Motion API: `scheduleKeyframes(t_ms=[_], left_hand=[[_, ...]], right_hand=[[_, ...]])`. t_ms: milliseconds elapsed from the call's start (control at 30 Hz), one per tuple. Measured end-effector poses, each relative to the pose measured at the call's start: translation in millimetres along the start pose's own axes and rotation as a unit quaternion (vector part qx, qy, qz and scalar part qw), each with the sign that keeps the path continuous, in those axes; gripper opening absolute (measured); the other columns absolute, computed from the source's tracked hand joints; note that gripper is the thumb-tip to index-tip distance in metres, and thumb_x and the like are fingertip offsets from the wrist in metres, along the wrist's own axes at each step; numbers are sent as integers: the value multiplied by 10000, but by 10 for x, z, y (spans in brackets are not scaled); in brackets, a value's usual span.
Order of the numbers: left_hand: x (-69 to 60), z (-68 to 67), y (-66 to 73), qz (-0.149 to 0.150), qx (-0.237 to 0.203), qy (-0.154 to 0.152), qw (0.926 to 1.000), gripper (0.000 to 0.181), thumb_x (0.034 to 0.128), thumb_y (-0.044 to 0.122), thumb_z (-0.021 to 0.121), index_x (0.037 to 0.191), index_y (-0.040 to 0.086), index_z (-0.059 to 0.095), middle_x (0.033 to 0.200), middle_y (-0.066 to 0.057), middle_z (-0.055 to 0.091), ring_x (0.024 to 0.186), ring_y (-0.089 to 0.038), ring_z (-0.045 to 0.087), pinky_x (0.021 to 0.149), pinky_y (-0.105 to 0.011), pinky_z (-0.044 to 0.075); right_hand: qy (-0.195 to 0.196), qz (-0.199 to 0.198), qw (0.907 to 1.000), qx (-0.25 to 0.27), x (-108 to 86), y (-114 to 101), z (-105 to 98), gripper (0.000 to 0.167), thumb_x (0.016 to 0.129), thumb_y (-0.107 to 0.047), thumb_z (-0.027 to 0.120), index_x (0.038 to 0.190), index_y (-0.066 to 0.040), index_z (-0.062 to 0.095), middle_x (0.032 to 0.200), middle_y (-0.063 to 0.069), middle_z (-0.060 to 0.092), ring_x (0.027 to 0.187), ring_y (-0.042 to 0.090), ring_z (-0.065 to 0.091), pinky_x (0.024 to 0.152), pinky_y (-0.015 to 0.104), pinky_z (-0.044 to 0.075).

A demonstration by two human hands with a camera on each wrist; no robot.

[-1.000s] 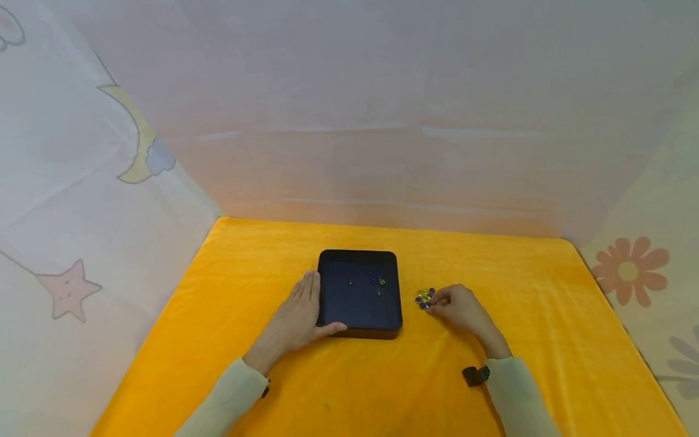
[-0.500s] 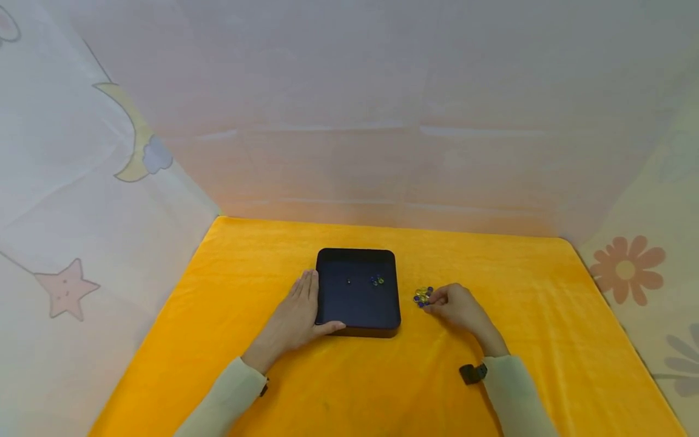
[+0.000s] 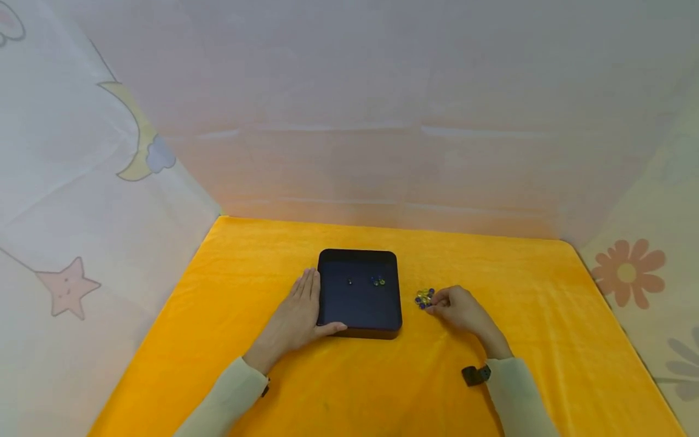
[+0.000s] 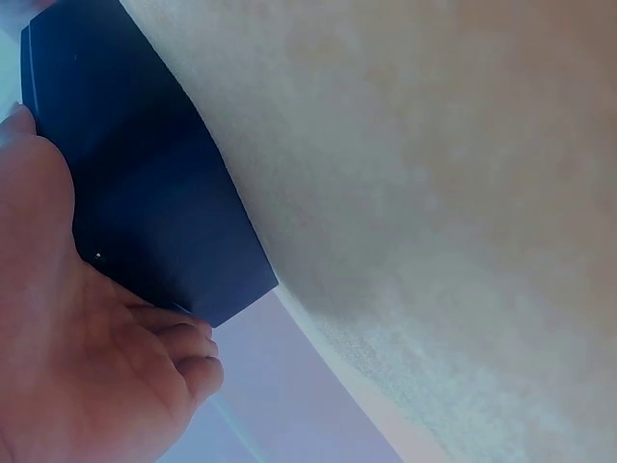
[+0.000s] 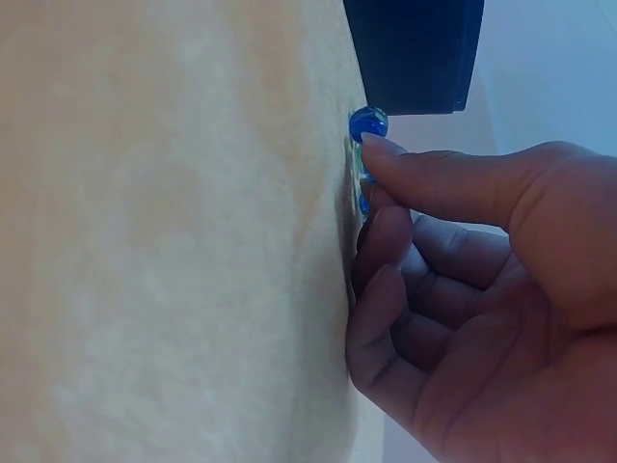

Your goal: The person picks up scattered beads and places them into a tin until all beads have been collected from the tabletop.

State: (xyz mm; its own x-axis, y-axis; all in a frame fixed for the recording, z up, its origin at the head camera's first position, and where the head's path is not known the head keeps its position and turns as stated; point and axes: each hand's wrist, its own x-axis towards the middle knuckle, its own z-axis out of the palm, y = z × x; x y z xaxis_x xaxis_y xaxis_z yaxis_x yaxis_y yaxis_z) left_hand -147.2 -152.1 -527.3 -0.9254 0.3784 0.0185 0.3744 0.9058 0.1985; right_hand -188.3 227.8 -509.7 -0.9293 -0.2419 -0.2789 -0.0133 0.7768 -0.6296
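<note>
A square black tray (image 3: pixel 360 303) lies on the yellow cloth, with several small glass marbles (image 3: pixel 378 281) together right of its middle and one dark marble (image 3: pixel 350 281) apart from them. My left hand (image 3: pixel 292 318) rests along the tray's left side, fingers straight, thumb over the near rim. To the right of the tray is a small pile of blue and yellow marbles (image 3: pixel 423 297). My right hand (image 3: pixel 461 309) is at that pile, pinching a marble between thumb and forefinger, mostly hidden by the fingertips. In the right wrist view a blue marble (image 5: pixel 368 123) shows beside the thumb tip.
The yellow cloth (image 3: pixel 349 388) covers the whole tabletop. Pale printed fabric walls (image 3: pixel 349 152) stand behind it and at both sides. A dark strap with a small device (image 3: pixel 475 376) is on the right wrist.
Inside the tray, a marble that lay nearer me has rolled away to join the group. Both hands have stayed nearly still, the right at the pile.
</note>
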Motion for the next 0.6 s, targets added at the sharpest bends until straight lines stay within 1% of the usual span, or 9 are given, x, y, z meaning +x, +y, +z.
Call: scheduleKeyframes(t_ms=[133, 367, 533, 600], left_hand=[[-8, -3, 5, 8, 16, 8, 10000, 1252, 910, 884, 424, 1650, -83, 134, 1744, -279, 140, 1647, -405, 149, 1346, -523, 215], [-11, -15, 13, 21, 332, 94, 9994, 1246, 908, 891, 411, 1648, -78, 156, 1746, -277, 125, 1647, -403, 148, 1341, -525, 228], [-18, -12, 18, 3, 431, 73, 9990, 1247, 906, 899, 393, 1651, -71, 151, 1751, -266, 82, 1651, -395, 126, 1346, -523, 213], [-18, -8, 17, 1, 482, 88, 9988, 1249, 905, 903, 379, 1651, -71, 146, 1751, -267, 88, 1651, -392, 127, 1347, -520, 211]], right_hand=[[-5, 15, 10000, 19, -11, -5, -12, 183, 1015, -158, 698, 1069, 10, 749, 946, 90, 735, 813, 168, 627, 733, 316, 534], [79, -71, 9999, 57, -34, -37, -37, 191, 1015, -175, 702, 1076, -2, 755, 951, 93, 740, 822, 168, 639, 736, 321, 538], [168, -141, 9997, 79, -46, -35, -49, 183, 1022, -184, 694, 1074, -24, 766, 960, 86, 749, 827, 163, 645, 735, 305, 534], [201, -176, 9996, 83, -47, -33, -54, 182, 1028, -182, 685, 1083, -31, 769, 970, 82, 753, 831, 161, 648, 742, 303, 536]])
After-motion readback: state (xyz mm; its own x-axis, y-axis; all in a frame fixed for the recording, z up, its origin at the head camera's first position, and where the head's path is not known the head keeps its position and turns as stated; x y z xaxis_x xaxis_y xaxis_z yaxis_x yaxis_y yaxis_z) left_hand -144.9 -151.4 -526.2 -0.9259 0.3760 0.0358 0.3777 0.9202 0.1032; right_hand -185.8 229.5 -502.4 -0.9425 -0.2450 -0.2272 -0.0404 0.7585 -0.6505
